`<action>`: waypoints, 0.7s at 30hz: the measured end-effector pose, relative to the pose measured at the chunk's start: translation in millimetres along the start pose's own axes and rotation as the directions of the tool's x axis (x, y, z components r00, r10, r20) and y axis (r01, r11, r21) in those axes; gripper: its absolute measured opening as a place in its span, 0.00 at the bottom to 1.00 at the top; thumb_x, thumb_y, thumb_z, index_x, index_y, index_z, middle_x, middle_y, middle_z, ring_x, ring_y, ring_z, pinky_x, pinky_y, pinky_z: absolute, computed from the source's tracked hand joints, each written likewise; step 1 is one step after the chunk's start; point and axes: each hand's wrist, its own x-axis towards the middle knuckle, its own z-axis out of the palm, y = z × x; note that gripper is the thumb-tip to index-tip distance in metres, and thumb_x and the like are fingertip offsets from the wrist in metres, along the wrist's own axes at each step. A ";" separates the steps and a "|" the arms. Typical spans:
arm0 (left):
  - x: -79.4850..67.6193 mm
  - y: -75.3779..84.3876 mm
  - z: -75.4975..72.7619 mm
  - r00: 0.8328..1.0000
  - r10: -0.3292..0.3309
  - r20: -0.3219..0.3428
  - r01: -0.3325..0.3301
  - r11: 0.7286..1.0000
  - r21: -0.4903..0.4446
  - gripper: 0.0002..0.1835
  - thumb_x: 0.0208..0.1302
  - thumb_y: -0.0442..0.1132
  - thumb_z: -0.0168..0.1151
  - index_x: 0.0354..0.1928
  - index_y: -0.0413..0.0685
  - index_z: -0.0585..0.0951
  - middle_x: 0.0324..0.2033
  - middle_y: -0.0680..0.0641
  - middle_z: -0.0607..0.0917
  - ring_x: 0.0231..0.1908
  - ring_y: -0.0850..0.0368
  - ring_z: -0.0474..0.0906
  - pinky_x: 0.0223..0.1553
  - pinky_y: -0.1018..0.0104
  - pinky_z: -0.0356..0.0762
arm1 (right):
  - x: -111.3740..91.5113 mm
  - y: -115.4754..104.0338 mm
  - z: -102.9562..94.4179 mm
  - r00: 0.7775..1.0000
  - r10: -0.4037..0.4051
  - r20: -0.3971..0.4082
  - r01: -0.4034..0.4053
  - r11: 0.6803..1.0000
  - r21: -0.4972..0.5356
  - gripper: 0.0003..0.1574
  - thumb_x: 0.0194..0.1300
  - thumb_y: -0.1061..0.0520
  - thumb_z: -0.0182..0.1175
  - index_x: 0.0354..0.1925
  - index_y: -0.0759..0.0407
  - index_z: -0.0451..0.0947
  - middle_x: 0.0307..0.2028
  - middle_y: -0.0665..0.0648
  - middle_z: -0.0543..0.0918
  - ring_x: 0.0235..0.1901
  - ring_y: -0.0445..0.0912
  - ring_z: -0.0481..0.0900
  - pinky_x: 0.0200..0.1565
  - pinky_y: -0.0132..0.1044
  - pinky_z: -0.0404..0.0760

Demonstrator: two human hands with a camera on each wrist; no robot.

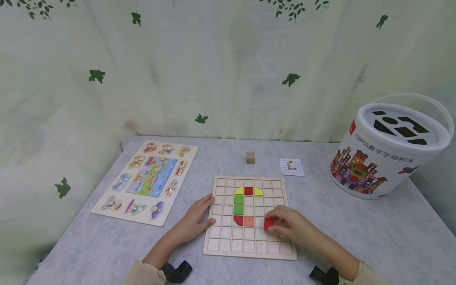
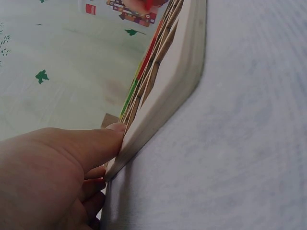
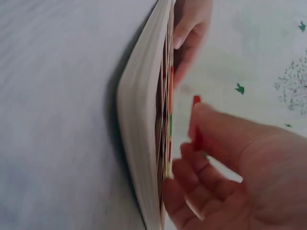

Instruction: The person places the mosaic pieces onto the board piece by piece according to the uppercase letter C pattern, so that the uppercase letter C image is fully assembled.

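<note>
A wooden grid board [image 1: 249, 246] lies flat on the table. In it sit a red square tile [image 1: 248, 190] between two yellow rounded-corner tiles [image 1: 258, 191], two green squares [image 1: 238, 209], a red rounded-corner tile [image 1: 238, 220] and an orange square [image 1: 249, 221]. My left hand [image 1: 192, 222] touches the board's left edge, thumb on the rim [image 2: 144, 129] and fingers fairly straight alongside. My right hand [image 1: 291, 226] pinches a red tile [image 1: 268, 224] between thumb and fingers, over the board's right part. In the right wrist view that red tile [image 3: 194, 120] is held on edge, apart from the board.
Behind the board are a small wooden cube [image 1: 250, 158] and a pattern card [image 1: 291, 167] with a coloured C-like shape. A peg puzzle [image 1: 167, 213] with vehicle pictures lies at the left. On the right stands a large white block bucket [image 1: 377, 166]; a curtain [image 1: 221, 71] hangs behind the table.
</note>
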 end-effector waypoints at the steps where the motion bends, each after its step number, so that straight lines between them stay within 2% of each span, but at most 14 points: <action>1: 0.1 -0.3 0.0 1.000 0.000 0.000 0.000 1.000 0.001 0.35 0.61 0.40 0.58 0.67 0.40 0.56 0.67 0.45 0.53 0.65 0.46 0.46 0.60 0.47 0.49 | 2.7 2.1 2.9 1.000 0.000 -0.001 0.000 1.000 -0.004 0.14 0.57 0.53 0.62 0.43 0.54 0.78 0.37 0.43 0.75 0.34 0.40 0.70 0.35 0.31 0.73; 9: -1.1 -0.3 -0.9 1.000 -0.009 0.006 0.009 1.000 -0.002 0.35 0.61 0.41 0.58 0.67 0.40 0.56 0.67 0.45 0.53 0.65 0.47 0.46 0.60 0.48 0.49 | 15.0 6.2 16.5 1.000 0.016 -0.018 -0.017 1.000 -0.010 0.14 0.56 0.54 0.63 0.44 0.51 0.79 0.37 0.43 0.73 0.34 0.39 0.69 0.35 0.30 0.72; 14: -1.7 0.1 -1.3 1.000 -0.013 0.001 0.013 1.000 0.001 0.35 0.61 0.40 0.58 0.67 0.40 0.56 0.67 0.46 0.53 0.65 0.47 0.46 0.60 0.48 0.49 | 17.3 3.2 18.5 0.999 0.029 -0.023 -0.029 1.000 0.003 0.15 0.56 0.56 0.63 0.44 0.52 0.79 0.37 0.44 0.73 0.34 0.40 0.69 0.33 0.30 0.72; 21: -2.0 0.6 -1.4 1.000 -0.014 0.000 0.014 1.000 0.001 0.35 0.61 0.40 0.58 0.67 0.40 0.56 0.67 0.45 0.53 0.65 0.47 0.46 0.60 0.48 0.49 | 18.5 1.2 21.8 0.997 0.052 -0.058 -0.054 0.998 -0.035 0.11 0.56 0.57 0.63 0.40 0.49 0.79 0.36 0.43 0.73 0.33 0.39 0.68 0.34 0.30 0.71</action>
